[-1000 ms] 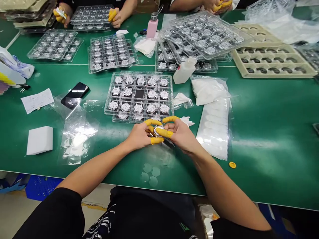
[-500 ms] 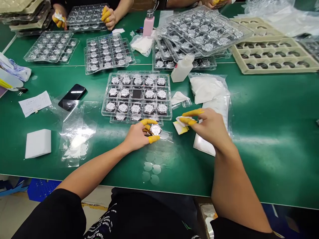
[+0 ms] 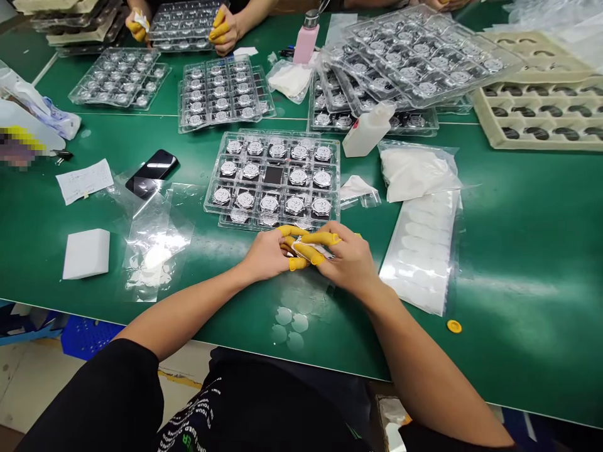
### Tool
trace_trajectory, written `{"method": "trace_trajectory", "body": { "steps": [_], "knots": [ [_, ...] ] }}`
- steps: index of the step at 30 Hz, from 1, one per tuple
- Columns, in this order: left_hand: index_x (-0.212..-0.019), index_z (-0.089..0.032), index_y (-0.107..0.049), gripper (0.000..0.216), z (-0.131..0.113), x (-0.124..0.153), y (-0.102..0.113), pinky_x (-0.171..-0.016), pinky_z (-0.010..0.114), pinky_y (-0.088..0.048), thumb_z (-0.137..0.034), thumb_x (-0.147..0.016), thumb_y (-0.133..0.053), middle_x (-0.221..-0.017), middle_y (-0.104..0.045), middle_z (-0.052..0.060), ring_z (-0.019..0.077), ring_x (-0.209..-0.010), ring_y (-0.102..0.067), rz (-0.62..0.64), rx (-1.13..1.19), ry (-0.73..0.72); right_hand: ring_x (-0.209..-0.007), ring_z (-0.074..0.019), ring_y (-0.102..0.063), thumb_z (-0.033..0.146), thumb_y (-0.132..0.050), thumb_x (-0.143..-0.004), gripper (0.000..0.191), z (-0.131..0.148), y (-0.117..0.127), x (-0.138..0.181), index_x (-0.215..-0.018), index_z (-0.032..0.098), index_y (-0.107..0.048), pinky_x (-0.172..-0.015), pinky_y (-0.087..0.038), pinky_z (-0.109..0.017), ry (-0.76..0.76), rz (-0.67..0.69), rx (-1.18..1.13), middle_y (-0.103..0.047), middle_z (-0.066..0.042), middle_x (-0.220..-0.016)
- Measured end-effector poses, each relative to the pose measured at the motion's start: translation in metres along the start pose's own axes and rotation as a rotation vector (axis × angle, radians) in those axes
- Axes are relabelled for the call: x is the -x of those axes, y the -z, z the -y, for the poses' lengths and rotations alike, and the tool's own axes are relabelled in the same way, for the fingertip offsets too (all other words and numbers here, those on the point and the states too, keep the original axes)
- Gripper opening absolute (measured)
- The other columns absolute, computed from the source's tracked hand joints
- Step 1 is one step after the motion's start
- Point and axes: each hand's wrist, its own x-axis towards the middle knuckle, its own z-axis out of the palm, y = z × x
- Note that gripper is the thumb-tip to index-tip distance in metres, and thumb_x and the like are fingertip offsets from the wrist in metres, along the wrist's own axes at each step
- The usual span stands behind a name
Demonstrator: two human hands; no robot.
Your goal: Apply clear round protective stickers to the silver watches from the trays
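My left hand (image 3: 266, 256) and my right hand (image 3: 346, 260) meet over the green bench, both fingers wearing yellow finger cots. Between them they grip a round silver watch (image 3: 306, 250), mostly hidden by the fingers, with a shiny film edge showing on it. Just beyond my fingertips lies a transparent blister tray (image 3: 282, 134) holding rows of similar silver watches, with one dark slot bare. Several round transparent film discs (image 3: 291, 323) lie on the bench below my hands.
To the right lie a sleeve of white oval pads (image 3: 419, 251) and a small yellow disc (image 3: 453, 326). To the left are a phone (image 3: 151, 165), a plastic sheet (image 3: 155, 242) and a white sponge (image 3: 86, 253). Stacked trays fill the back, where a co-worker's hand (image 3: 223, 31) works.
My right hand has come back from the right to the watch, and the small yellow-and-white piece it held is no longer visible. The watch is now mostly covered by both hands.
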Motion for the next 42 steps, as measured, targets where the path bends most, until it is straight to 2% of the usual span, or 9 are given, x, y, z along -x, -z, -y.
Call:
{"method": "trace_trajectory", "body": {
  "steps": [11, 18, 21, 24, 27, 31, 33, 37, 42],
  "knots": [
    [-0.118, -0.015, -0.07, 0.06, -0.001, 0.001, -0.001, -0.062, 0.019, -0.052, -0.015, -0.06, -0.086, -0.08, -0.07, -0.001, 0.0083, -0.066, -0.064, -0.002, 0.009, 0.015, -0.068, -0.0194, -0.06, 0.043, -0.068, -0.091, 0.018, 0.002, 0.006, -0.002, -0.085, 0.027, -0.076, -0.06, -0.048, -0.036, -0.147, 0.04, -0.086, -0.064, -0.006, -0.076],
    [-0.119, -0.015, -0.07, 0.06, 0.0, 0.003, -0.001, -0.062, 0.02, -0.054, -0.015, -0.061, -0.086, -0.082, -0.071, 0.001, 0.0094, -0.068, -0.065, 0.02, -0.003, 0.015, -0.069, -0.0191, -0.061, 0.039, -0.068, -0.091, 0.016, 0.004, 0.004, -0.002, -0.087, 0.026, -0.076, -0.06, -0.048, -0.035, -0.159, 0.005, -0.098, -0.065, -0.006, -0.079],
    [-0.12, -0.015, -0.07, 0.061, -0.001, 0.004, -0.002, -0.063, 0.02, -0.054, -0.012, -0.061, -0.085, -0.083, -0.072, 0.001, 0.0094, -0.068, -0.066, 0.02, -0.004, 0.02, -0.068, -0.0179, -0.061, 0.038, -0.068, -0.091, 0.015, 0.005, -0.001, -0.001, -0.086, 0.026, -0.075, -0.058, -0.047, -0.033, -0.077, 0.055, -0.148, -0.064, -0.005, -0.076],
    [-0.119, -0.015, -0.07, 0.06, 0.0, 0.004, -0.002, -0.071, 0.023, -0.058, -0.014, -0.062, -0.087, -0.085, -0.073, 0.002, 0.0115, -0.074, -0.07, -0.008, 0.004, 0.0, -0.068, -0.0177, -0.06, 0.04, -0.067, -0.092, 0.019, -0.002, 0.003, -0.002, -0.086, 0.024, -0.075, -0.058, -0.046, -0.034, -0.167, -0.045, -0.021, -0.065, -0.006, -0.08],
    [-0.122, -0.017, -0.069, 0.06, 0.0, 0.005, -0.002, -0.081, 0.028, -0.062, -0.021, -0.065, -0.088, -0.09, -0.076, 0.004, 0.0143, -0.081, -0.073, -0.035, -0.026, -0.067, -0.08, -0.0239, -0.061, 0.045, -0.067, -0.091, 0.022, -0.017, 0.025, -0.001, -0.089, 0.024, -0.075, -0.069, -0.05, -0.041, -0.3, -0.116, 0.163, -0.065, -0.009, -0.086],
    [-0.119, -0.021, -0.072, 0.05, 0.002, 0.008, -0.001, -0.093, 0.031, -0.062, -0.024, -0.071, -0.084, -0.095, -0.077, 0.003, 0.0149, -0.088, -0.074, -0.05, -0.208, -0.285, -0.109, -0.033, -0.058, 0.044, -0.069, -0.088, 0.03, -0.025, 0.05, 0.003, -0.112, 0.027, -0.073, -0.092, -0.049, -0.052, -0.229, 0.051, 0.133, -0.067, -0.012, -0.116],
    [-0.119, -0.021, -0.072, 0.046, 0.003, 0.008, 0.0, -0.092, 0.03, -0.062, -0.025, -0.074, -0.081, -0.096, -0.077, 0.002, 0.0138, -0.086, -0.073, -0.049, -0.289, -0.382, -0.108, -0.0316, -0.058, 0.042, -0.07, -0.088, 0.035, -0.021, 0.05, 0.005, -0.121, 0.029, -0.069, -0.093, -0.049, -0.052, -0.204, 0.192, 0.031, -0.07, -0.01, -0.116],
    [-0.119, -0.022, -0.073, 0.046, 0.004, 0.008, 0.003, -0.088, 0.029, -0.062, -0.028, -0.074, -0.081, -0.094, -0.077, 0.002, 0.0141, -0.082, -0.071, -0.059, -0.378, -0.455, -0.096, -0.0288, -0.063, 0.035, -0.067, -0.089, 0.019, -0.013, 0.036, 0.006, -0.105, 0.028, -0.071, -0.087, -0.05, -0.049, -0.277, 0.27, -0.072, -0.074, -0.007, -0.094],
    [-0.118, -0.022, -0.074, 0.05, 0.0, 0.005, 0.006, -0.091, 0.031, -0.061, -0.029, -0.07, -0.085, -0.096, -0.077, 0.003, 0.0158, -0.086, -0.072, -0.02, -0.307, -0.394, -0.1, -0.029, -0.065, 0.031, -0.065, -0.087, 0.011, -0.012, 0.035, 0.005, -0.082, 0.026, -0.074, -0.09, -0.049, -0.051, -0.322, 0.322, -0.088, -0.077, -0.006, -0.108]
  ]
}}
